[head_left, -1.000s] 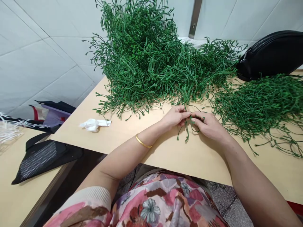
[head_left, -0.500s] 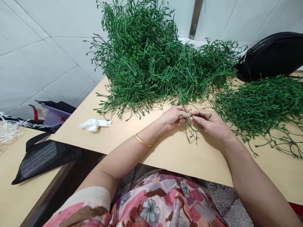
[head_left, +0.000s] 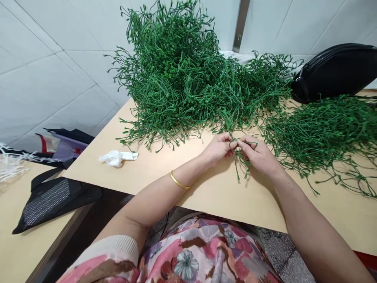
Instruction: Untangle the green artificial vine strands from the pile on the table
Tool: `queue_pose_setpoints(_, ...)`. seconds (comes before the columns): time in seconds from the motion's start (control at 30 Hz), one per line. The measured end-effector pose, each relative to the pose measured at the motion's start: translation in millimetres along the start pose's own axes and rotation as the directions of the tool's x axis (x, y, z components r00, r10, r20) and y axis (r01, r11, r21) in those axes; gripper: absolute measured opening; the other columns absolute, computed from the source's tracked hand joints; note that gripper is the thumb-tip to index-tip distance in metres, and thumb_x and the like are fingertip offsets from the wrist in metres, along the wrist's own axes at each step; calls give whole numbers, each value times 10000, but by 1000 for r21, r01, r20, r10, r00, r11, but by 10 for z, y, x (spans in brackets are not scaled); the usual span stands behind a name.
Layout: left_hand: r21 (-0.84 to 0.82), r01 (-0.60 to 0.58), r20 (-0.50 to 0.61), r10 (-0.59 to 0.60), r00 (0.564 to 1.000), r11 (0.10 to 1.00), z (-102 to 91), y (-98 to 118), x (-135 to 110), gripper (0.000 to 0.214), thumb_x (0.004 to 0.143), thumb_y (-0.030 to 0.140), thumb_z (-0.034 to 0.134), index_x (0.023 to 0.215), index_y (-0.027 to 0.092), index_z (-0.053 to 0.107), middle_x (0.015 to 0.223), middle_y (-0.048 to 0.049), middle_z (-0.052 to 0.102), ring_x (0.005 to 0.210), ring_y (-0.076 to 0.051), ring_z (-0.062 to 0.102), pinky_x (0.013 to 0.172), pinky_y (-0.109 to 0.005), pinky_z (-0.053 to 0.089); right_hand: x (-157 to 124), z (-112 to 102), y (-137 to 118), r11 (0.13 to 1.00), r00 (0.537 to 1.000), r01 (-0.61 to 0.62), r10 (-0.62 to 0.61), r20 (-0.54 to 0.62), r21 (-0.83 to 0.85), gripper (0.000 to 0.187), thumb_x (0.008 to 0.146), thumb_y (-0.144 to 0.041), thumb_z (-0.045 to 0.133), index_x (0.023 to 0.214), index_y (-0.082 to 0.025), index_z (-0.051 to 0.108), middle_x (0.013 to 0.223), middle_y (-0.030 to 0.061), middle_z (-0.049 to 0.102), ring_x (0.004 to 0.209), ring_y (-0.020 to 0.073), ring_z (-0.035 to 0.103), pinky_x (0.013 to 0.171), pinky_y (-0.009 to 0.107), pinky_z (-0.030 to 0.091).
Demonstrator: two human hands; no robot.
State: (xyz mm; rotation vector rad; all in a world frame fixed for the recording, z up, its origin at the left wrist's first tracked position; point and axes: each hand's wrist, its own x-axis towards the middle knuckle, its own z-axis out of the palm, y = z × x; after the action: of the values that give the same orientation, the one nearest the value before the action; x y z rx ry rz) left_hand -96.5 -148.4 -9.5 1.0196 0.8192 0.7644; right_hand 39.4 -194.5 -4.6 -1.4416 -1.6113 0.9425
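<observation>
Between my hands is a small bunch of green artificial plant stems (head_left: 242, 162), thin and branching, with its loose ends hanging toward me. My left hand (head_left: 220, 148) pinches it from the left, thumb and fingers pressed together. From the other side my right hand (head_left: 257, 152) grips it too, and the fingertips of both hands nearly touch. Fingers hide the spot where the stems meet. Just beyond the hands rises a large tangled heap of the same green stems (head_left: 182, 78). A second, lower pile of stems (head_left: 326, 133) lies to the right of my right hand.
A crumpled white tissue (head_left: 118, 158) lies on the light wooden table (head_left: 153, 177) to the left. At the back right stands a black bag (head_left: 338, 72). A black mesh pouch (head_left: 50, 200) and white strands (head_left: 11, 165) lie on a lower surface at far left.
Both hands stay at nearly the same place, with the fingertips drawn slightly closer around the stems. The hanging ends have shifted a little to the right and down.
</observation>
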Motion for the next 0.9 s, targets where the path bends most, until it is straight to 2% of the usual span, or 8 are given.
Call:
queue_pose_setpoints(0.1, -5, 2, -61, -2, 998, 1000, 47, -7, 3, 213, 735, 57, 553, 596, 154, 424, 455, 37, 466, 387, -51, 415, 424, -187, 312, -11, 23, -10, 964, 991, 78, -102, -83, -254, 194, 848, -302, 407, 756, -184, 530, 556, -22, 445, 519, 113, 368, 561, 260, 285)
queue_pose_setpoints(0.27, 45, -63, -142, 69, 988, 997, 103, -90, 20, 231, 705, 25, 548, 562, 151, 417, 448, 50, 425, 393, -41, 385, 427, -188, 292, -44, 25, -50, 742, 956, 208, -294, -29, -637, 107, 761, -200, 446, 675, -183, 508, 562, 14, 482, 561, 135, 374, 655, 308, 269)
queue_pose_setpoints(0.33, 46, -70, -127, 76, 989, 996, 116, -110, 9, 224, 697, 16, 542, 561, 149, 423, 444, 54, 417, 390, -38, 373, 425, -189, 280, -59, -5, -60, 816, 974, 164, -224, -42, -554, 151, 781, -234, 454, 639, -189, 481, 540, 3, 442, 540, 128, 352, 617, 302, 259)
queue_pose_setpoints(0.43, -49, -45, -44, 43, 998, 998, 130, -81, -32, 204, 701, 52, 563, 582, 152, 430, 465, 46, 461, 393, -46, 391, 429, -198, 293, -64, -76, -45, 992, 999, 46, -47, -3, -118, 266, 822, -356, 462, 608, -198, 453, 512, -26, 364, 486, 108, 305, 525, 274, 237)
queue_pose_setpoints(0.5, -144, -14, 36, 20, 999, 990, 135, -32, -63, 201, 697, 95, 598, 598, 152, 433, 498, 32, 509, 414, -56, 426, 438, -203, 307, -56, -122, -19, 981, 998, -23, 12, 59, 192, 292, 808, -421, 499, 620, -199, 470, 487, -47, 320, 452, 94, 263, 483, 261, 219)
queue_pose_setpoints(0.6, -248, 31, 176, 14, 984, 968, 113, 34, -74, 228, 675, 158, 659, 617, 149, 439, 508, 34, 515, 432, -54, 439, 445, -194, 296, -33, -144, 11, 900, 994, -81, 42, 101, 429, 317, 758, -475, 574, 633, -198, 484, 463, -69, 290, 422, 74, 209, 456, 249, 210)
queue_pose_setpoints(0.7, -249, 59, 210, -5, 978, 967, 49, 44, -20, 242, 665, 184, 686, 634, 147, 449, 506, 37, 512, 428, -53, 438, 443, -191, 286, -5, -98, 13, 888, 995, -85, 53, 83, 451, 335, 731, -483, 612, 625, -195, 477, 464, -76, 287, 419, 63, 194, 440, 239, 196)
queue_pose_setpoints(0.9, -286, 15, 63, 3, 998, 958, -33, -18, 70, 179, 704, 215, 667, 684, 144, 504, 554, 42, 498, 476, -52, 453, 477, -184, 324, 42, 8, 13, 991, 1000, 20, -17, -20, 131, 299, 797, -443, 536, 656, -180, 525, 508, -52, 350, 464, 81, 284, 462, 246, 226)
